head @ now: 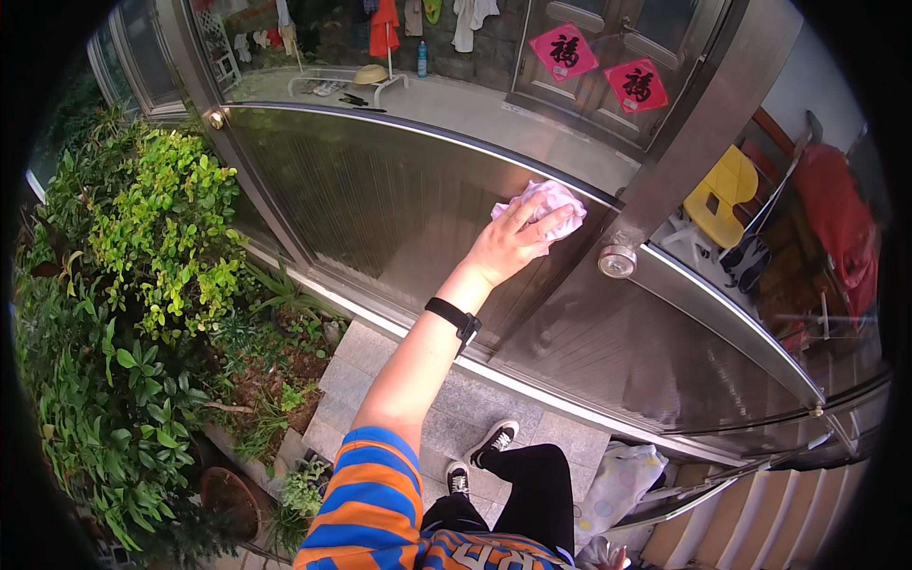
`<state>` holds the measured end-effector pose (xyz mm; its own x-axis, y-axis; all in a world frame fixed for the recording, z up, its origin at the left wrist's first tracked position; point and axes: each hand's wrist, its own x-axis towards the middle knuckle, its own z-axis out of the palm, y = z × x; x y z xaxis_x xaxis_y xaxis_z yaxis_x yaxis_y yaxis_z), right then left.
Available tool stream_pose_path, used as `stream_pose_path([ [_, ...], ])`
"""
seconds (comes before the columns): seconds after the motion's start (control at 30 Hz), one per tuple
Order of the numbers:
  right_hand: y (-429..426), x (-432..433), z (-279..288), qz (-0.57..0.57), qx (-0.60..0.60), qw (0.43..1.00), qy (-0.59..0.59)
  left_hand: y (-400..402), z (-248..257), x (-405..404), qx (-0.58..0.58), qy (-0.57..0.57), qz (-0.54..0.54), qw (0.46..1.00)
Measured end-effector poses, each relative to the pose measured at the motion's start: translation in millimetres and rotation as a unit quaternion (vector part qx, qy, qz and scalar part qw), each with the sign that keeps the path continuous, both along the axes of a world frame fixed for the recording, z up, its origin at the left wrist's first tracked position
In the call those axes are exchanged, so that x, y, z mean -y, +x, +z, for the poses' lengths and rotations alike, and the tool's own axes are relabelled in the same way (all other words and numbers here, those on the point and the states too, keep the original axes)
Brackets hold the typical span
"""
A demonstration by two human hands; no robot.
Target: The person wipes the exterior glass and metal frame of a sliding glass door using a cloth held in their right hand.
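Observation:
My left hand [519,235] presses a crumpled pink cloth [548,206] against the brown metal lower panel [399,206] of a glazed door. Its fingers are spread over the cloth, just below the glass's bottom rail. A black band with a buckle [456,318] circles the left wrist. To the right of the cloth, a round metal door knob [617,261] sits on the door frame. Only a small part of my right hand [621,558] shows at the bottom edge, beside a crumpled pale material [597,553]. Whether it grips that material is unclear.
Leafy shrubs [171,228] and a terracotta pot [229,502] border the left. My shoes [493,442] stand on stone paving [385,363]. A dotted pale bag or cloth [618,488] lies near steps [755,520] at lower right. Behind the glass are a yellow chair [723,196] and hanging laundry [385,28].

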<state>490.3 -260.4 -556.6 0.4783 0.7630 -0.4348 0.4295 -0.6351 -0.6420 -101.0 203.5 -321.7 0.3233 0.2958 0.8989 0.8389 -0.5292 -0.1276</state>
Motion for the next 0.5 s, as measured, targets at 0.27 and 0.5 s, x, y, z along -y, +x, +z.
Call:
stream_pose_path([
  [0.27,-16.1,-65.2,2.4,0.043,-0.016,0.999,-0.027,-91.6,13.6,-16.0,0.357,0.027,0.161,0.92],
  [0.5,-82.2,-187.1,14.8,0.224,-0.021,0.974,0.025,29.2,-31.8,-28.4,0.172,0.026,-0.023,0.984],
])
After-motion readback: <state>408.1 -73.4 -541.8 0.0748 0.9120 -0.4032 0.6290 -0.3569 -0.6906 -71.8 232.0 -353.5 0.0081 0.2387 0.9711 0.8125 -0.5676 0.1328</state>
